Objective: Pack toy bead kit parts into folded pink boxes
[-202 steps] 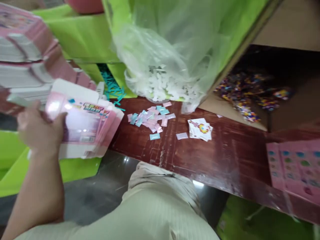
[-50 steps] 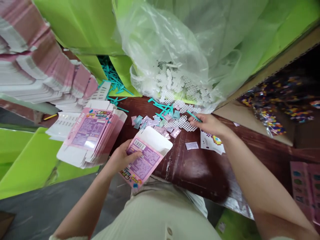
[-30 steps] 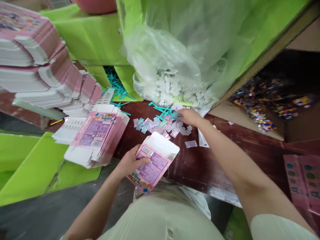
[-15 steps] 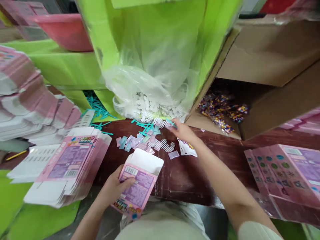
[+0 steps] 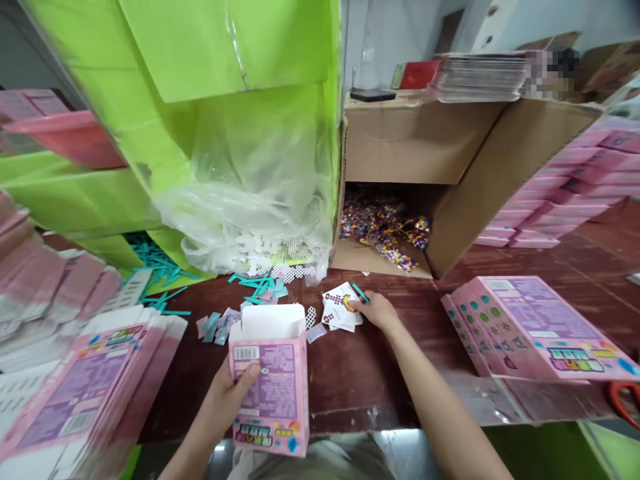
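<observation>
My left hand (image 5: 233,390) grips a pink and purple carton (image 5: 281,387) by its side, thumb across the printed face; its white top flap stands up. A thin teal plastic stick (image 5: 359,291) is pinched in my right hand (image 5: 380,311). Those same fingers touch the right edge of some white printed cards (image 5: 341,319) with a coloured pattern. Between the hands lie a small clear packet (image 5: 315,333), a white perforated plate (image 5: 311,316) and several small pastel film packets (image 5: 220,327), with more teal sticks (image 5: 260,288) behind them.
A plastic bag (image 5: 220,213) spills white perforated plates at the back. In the cardboard box (image 5: 400,153) sit bags of colourful beads (image 5: 385,230). Flat cartons (image 5: 100,380) are stacked at left, filled-out pink boxes (image 5: 540,327) at right. Red scissor handles (image 5: 623,400) show at the right edge.
The view has swung right. My right hand has moved from the white plates to the printed cards, carrying the teal stick. My left hand still holds the carton, now more upright.
</observation>
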Tool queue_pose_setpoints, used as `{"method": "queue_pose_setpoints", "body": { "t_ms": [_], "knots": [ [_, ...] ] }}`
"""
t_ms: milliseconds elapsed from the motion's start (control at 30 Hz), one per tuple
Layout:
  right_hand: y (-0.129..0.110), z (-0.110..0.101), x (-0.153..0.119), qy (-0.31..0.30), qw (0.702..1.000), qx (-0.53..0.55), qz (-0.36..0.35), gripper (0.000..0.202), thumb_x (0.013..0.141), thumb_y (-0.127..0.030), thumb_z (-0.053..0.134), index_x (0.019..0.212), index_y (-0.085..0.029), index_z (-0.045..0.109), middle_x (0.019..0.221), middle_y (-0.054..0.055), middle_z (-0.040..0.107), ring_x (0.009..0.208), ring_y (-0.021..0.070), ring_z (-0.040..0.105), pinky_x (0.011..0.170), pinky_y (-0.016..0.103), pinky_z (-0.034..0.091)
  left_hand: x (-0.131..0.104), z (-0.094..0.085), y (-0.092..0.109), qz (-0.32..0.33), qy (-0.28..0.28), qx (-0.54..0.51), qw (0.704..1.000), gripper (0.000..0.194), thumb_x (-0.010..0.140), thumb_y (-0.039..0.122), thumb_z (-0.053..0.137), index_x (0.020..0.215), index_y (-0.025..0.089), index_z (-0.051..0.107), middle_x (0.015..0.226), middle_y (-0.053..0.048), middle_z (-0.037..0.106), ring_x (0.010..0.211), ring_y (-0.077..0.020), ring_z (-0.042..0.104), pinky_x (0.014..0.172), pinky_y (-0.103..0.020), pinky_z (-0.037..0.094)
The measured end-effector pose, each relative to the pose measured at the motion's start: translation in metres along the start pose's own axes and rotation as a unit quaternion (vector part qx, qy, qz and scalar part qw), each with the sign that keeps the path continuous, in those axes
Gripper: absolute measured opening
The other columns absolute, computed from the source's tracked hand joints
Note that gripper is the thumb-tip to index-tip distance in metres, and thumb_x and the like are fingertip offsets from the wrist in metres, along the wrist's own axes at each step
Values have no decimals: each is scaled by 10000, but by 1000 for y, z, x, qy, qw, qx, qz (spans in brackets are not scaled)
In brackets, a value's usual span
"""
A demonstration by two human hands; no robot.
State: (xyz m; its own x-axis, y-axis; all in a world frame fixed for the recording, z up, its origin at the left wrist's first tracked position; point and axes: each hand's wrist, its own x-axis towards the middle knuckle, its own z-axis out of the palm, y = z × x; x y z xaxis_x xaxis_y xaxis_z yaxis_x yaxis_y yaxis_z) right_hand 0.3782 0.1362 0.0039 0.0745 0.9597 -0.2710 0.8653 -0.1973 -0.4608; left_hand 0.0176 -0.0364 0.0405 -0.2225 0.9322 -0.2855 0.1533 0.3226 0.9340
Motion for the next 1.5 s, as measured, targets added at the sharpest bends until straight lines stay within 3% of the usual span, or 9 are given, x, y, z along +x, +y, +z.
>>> {"method": "queue_pose_setpoints", "body": {
  "t_ms": [300, 467, 567, 700, 900, 1033, 1267, 1367, 1500],
  "knots": [
    [14, -12, 4, 40, 999, 19, -15, 315, 991, -446, 602, 1003, -209, 809, 1120, 168, 796, 1026, 339, 756, 832, 396, 545, -6, 4, 8, 35, -82, 28, 996, 579, 899, 628, 750, 1239, 168, 663, 1184, -116, 790, 1081, -292, 742, 941, -401, 623],
    [5, -37, -25, 78, 985, 110, -104, 369, 1006, -518, 603, 1101, -207, 777, 1114, 96, 796, 1034, 295, 736, 906, 393, 560, -4, 2, 8, 29, -91, 52, 994, 549, 840, 596, 812, 1144, 159, 679, 1088, -85, 782, 971, -251, 724, 843, -347, 602],
    [-17, -51, -54, 86, 943, 180, -266, 357, 974, -578, 691, 948, -232, 776, 915, 60, 778, 825, 258, 709, 763, 375, 551, -3, 17, 11, 26, -120, 34, 992, 560, 787, 576, 872, 1120, 162, 692, 1074, -69, 781, 964, -244, 721, 821, -323, 582],
    [-53, -51, -84, 88, 872, 11, -482, 339, 1067, -541, 599, 1034, -261, 786, 1010, 46, 788, 824, 226, 725, 729, 352, 512, 2, 42, 10, 37, -177, -46, 982, 601, 740, 537, 934, 1139, 162, 685, 1083, -65, 772, 954, -228, 713, 835, -311, 563],
    [-84, -44, -93, 260, 794, -201, -512, 303, 1096, -438, 591, 1120, -188, 760, 1000, 85, 782, 821, 223, 704, 754, 367, 437, 4, 58, 6, 20, -191, -119, 974, 642, 723, 578, 952, 1114, 162, 660, 1056, -62, 758, 906, -206, 687, 803, -301, 547],
    [-100, -32, -103, 224, 745, -246, -578, 370, 1115, -452, 535, 1123, -153, 753, 1011, 109, 780, 828, 237, 693, 782, 384, 445, 1, 59, 6, 15, -170, -148, 974, 646, 723, 616, 945, 1084, 156, 673, 1039, -59, 745, 894, -198, 672, 805, -297, 532],
    [-119, -16, -117, 30, 804, -86, -588, 371, 1152, -361, 435, 1460, -231, 596, 1107, 72, 802, 888, 209, 760, 753, 331, 558, -11, 22, -19, 25, -109, -183, 977, 579, 718, 489, 987, 1086, 161, 683, 1035, -55, 750, 907, -196, 686, 807, -285, 551],
    [-134, -7, -77, 6, 828, 52, -558, 276, 1133, -382, 463, 1258, -269, 682, 1164, 70, 788, 1039, 228, 754, 903, 369, 597, -14, -2, -34, 17, -69, -208, 976, 533, 734, 444, 984, 1074, 162, 685, 1030, -51, 763, 871, -176, 697, 799, -277, 567],
    [-176, 33, 7, 111, 928, 26, -355, 352, 1066, -386, 516, 1280, -166, 689, 1306, 197, 733, 1257, 367, 660, 1099, 566, 523, -9, -22, -38, 10, 28, -217, 976, 561, 689, 477, 993, 1046, 167, 692, 972, -58, 799, 816, -187, 719, 759, -287, 597]
  ]
}}
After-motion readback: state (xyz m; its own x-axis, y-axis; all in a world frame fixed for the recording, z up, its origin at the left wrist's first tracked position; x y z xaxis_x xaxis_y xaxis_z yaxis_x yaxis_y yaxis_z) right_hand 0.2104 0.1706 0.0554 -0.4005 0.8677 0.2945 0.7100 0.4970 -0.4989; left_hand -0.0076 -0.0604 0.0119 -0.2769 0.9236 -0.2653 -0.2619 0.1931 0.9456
